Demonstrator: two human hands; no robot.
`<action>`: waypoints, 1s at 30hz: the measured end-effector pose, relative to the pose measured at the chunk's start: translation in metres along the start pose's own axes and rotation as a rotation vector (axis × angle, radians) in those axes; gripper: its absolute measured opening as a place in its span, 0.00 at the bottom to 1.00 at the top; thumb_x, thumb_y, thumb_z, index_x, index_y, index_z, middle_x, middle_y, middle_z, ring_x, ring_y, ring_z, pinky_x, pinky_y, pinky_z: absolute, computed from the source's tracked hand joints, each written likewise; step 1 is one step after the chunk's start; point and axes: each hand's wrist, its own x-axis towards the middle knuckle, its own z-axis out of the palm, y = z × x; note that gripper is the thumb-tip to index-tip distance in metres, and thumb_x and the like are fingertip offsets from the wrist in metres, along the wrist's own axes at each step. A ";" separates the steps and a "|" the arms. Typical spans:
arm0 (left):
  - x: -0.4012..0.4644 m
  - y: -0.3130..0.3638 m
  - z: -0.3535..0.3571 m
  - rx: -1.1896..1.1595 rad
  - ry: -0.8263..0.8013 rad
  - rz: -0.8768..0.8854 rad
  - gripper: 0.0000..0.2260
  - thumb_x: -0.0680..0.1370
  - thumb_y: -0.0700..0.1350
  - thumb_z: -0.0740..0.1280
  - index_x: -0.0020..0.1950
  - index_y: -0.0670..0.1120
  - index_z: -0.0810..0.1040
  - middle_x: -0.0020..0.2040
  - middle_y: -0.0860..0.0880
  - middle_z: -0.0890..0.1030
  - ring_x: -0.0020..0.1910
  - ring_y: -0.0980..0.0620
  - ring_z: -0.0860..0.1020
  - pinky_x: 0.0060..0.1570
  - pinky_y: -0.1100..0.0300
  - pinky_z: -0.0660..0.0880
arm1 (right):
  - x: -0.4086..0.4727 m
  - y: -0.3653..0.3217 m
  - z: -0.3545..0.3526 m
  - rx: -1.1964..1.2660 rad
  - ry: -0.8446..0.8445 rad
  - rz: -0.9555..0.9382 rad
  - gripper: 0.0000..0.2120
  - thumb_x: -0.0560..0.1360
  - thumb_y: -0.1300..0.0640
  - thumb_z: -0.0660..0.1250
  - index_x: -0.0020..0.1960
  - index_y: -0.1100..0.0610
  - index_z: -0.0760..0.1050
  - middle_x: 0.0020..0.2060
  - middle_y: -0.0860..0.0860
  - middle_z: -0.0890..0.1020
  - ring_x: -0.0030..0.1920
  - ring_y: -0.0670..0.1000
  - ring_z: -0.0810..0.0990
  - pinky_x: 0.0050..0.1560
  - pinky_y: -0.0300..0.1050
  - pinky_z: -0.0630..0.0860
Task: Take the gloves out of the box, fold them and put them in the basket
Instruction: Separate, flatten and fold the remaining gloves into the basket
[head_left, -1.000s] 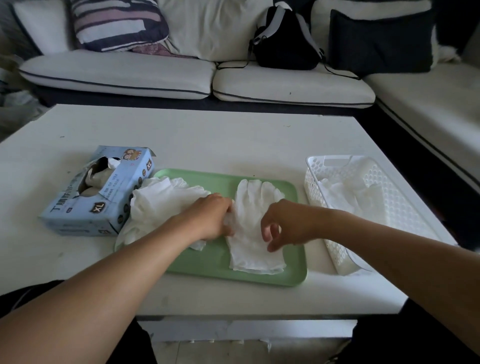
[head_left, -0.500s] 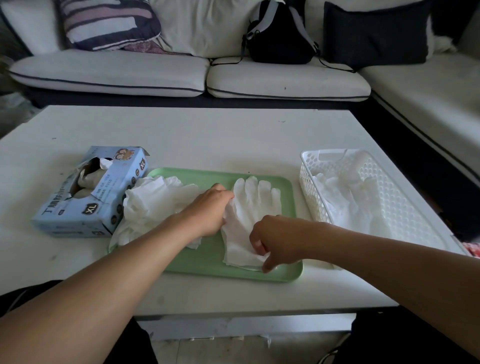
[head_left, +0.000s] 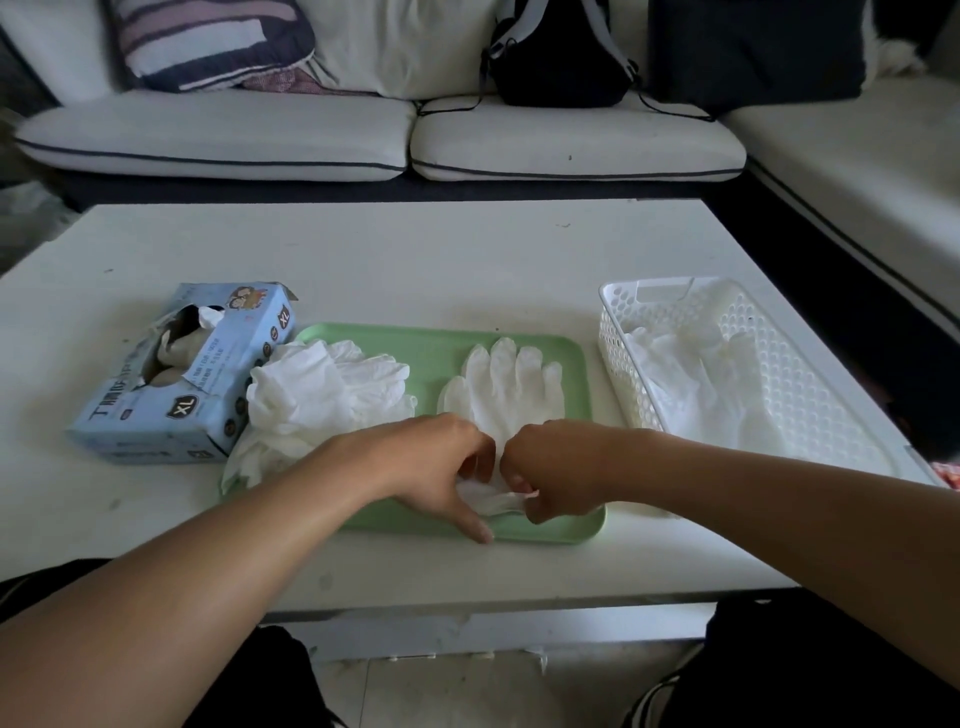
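A white glove lies flat on the green tray, fingers pointing away from me. My left hand and my right hand both grip its cuff end at the tray's near edge, knuckles almost touching. A crumpled heap of white gloves sits on the tray's left side. The blue glove box lies left of the tray with its top torn open. The white perforated basket stands to the right and holds folded white gloves.
All of this rests on a white low table. Behind it runs a white sofa with cushions and a black backpack. The table's near edge is just below the tray.
Both hands have moved toward me to the glove's cuff end. The left hand came off the glove's side and the right hand shifted left, so they now meet at the cuff.
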 end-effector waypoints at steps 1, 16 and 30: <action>0.000 0.000 0.002 0.016 0.017 -0.005 0.30 0.64 0.69 0.77 0.56 0.53 0.76 0.49 0.58 0.77 0.44 0.58 0.77 0.47 0.58 0.78 | 0.000 0.002 -0.002 0.023 -0.009 -0.009 0.10 0.74 0.52 0.71 0.48 0.59 0.79 0.46 0.54 0.81 0.43 0.55 0.80 0.44 0.47 0.77; 0.001 0.009 -0.022 -0.427 0.621 0.276 0.04 0.68 0.45 0.73 0.37 0.48 0.79 0.38 0.51 0.79 0.37 0.51 0.78 0.37 0.53 0.74 | -0.032 0.054 -0.060 1.137 -0.246 -0.130 0.07 0.69 0.63 0.65 0.34 0.56 0.75 0.27 0.50 0.72 0.27 0.45 0.68 0.27 0.35 0.62; 0.006 0.036 -0.076 -1.209 0.889 0.203 0.10 0.74 0.50 0.77 0.47 0.44 0.83 0.45 0.32 0.81 0.43 0.44 0.77 0.46 0.49 0.73 | -0.069 0.074 -0.089 1.482 0.200 -0.288 0.45 0.69 0.34 0.72 0.74 0.63 0.67 0.67 0.62 0.76 0.66 0.60 0.75 0.64 0.55 0.72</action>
